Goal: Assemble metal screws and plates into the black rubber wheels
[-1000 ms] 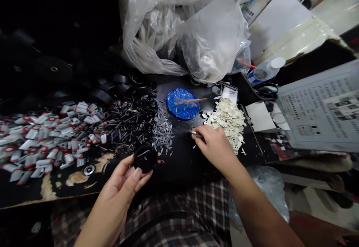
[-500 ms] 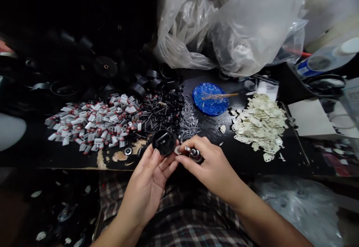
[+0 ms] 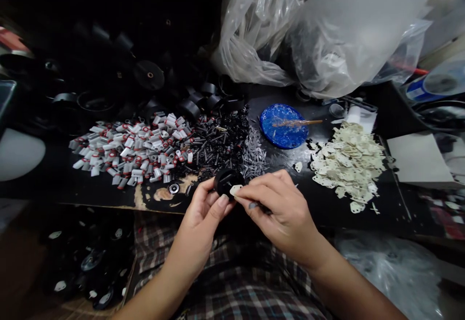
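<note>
A: Status at the table?
B: Mid-piece. Left hand has a black cup, thumb and fingers closed round its side, open face showing. Cup is above the near edge, in front of the person.
A: Right hand?
B: Thumb and forefinger pinching one pale plate at the cup's mouth. A grey-tipped tool is tucked in the same hand. Can't tell how firmly.
A: Plate seated?
B: Doesn't look it; it's tilted over the rim. Can't see if it touches anything inside. I'd call this cup partly done, plate not fitted.
A: Inside?
B: Too dark to read from here.
A: Stock left?
B: Plenty. Heap of pale plates on the right; grey tubes with red rings, springs and grey slivers on the left. Blue lid with a stick across it sits between.
A: Anything finished?
B: Dark round parts lie below, left, some showing pale pieces. Possibly done; can't confirm.
</note>
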Action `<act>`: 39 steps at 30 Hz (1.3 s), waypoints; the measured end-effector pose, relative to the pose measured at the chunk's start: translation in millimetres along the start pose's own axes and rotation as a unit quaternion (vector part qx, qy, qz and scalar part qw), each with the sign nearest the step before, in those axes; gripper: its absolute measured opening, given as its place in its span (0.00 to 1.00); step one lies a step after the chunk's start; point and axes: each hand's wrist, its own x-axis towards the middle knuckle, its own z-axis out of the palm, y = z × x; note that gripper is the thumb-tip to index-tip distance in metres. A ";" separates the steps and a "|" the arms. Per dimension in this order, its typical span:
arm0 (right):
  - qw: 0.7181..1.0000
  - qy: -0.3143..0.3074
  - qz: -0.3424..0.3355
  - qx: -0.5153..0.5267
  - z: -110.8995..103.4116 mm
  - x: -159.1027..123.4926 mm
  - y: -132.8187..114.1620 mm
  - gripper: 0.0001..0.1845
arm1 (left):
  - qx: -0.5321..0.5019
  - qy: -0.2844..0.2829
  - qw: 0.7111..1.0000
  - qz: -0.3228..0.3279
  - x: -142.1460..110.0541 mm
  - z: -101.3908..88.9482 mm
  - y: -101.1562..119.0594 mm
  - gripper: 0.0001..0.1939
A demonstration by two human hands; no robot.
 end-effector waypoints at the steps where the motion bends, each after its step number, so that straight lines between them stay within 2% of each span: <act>1: 1.000 -0.003 0.000 0.000 -0.4 0.4 -0.2 0.11 | 0.010 -0.009 1.000 0.009 0.0 -0.9 -0.7 0.13; 7: 1.000 -0.017 -0.003 -0.005 -4.9 -0.7 -0.5 0.10 | 0.063 -0.034 0.997 0.032 0.3 -4.5 -2.9 0.12; 16: 1.000 -0.014 -0.010 -0.007 -7.1 -1.7 -1.6 0.11 | 0.061 -0.049 0.997 0.027 -3.8 0.3 0.4 0.11; 19: 1.000 -0.004 -0.003 -0.026 -6.0 -4.4 -7.8 0.08 | 0.034 -0.029 0.998 0.038 -3.0 1.5 -1.4 0.10; 24: 0.998 0.024 0.041 -0.047 4.3 -10.9 -16.7 0.06 | 0.005 0.043 0.997 0.057 2.8 4.6 -9.5 0.10; 28: 0.999 -0.004 0.039 0.007 9.9 -6.7 -20.1 0.06 | 0.020 0.054 0.997 0.059 -4.2 -0.4 -6.7 0.10; 30: 0.995 -0.057 0.013 0.079 9.4 0.1 -24.9 0.06 | 0.059 0.047 0.996 0.053 -17.5 -18.6 -2.8 0.10; 32: 0.980 -0.121 -0.029 0.156 8.1 7.8 -29.7 0.06 | 0.137 0.066 0.987 0.059 -35.7 -53.4 0.1 0.10; 33: 0.972 -0.141 -0.052 0.183 7.8 11.4 -31.0 0.06 | 0.182 0.100 0.975 0.072 -45.7 -75.9 1.7 0.11; 34: 0.967 -0.148 -0.066 0.197 8.1 14.4 -31.1 0.06 | 0.222 0.167 0.956 0.092 -55.8 -99.9 3.8 0.12; 35: 0.966 -0.141 -0.071 0.203 9.2 16.8 -30.1 0.06 | 0.268 0.250 0.924 0.112 -65.4 -123.1 6.8 0.14; 37: 0.972 -0.120 -0.051 0.196 13.8 19.7 -26.5 0.06 | 0.363 0.379 0.835 0.163 -79.5 -158.2 16.9 0.19; 38: 0.975 -0.114 -0.036 0.189 16.7 20.2 -24.6 0.06 | 0.382 0.405 0.809 0.189 -82.1 -167.0 24.1 0.21; 39: 0.976 -0.116 -0.026 0.184 19.7 20.2 -23.2 0.07 | 0.403 0.405 0.791 0.219 -80.8 -169.1 33.0 0.21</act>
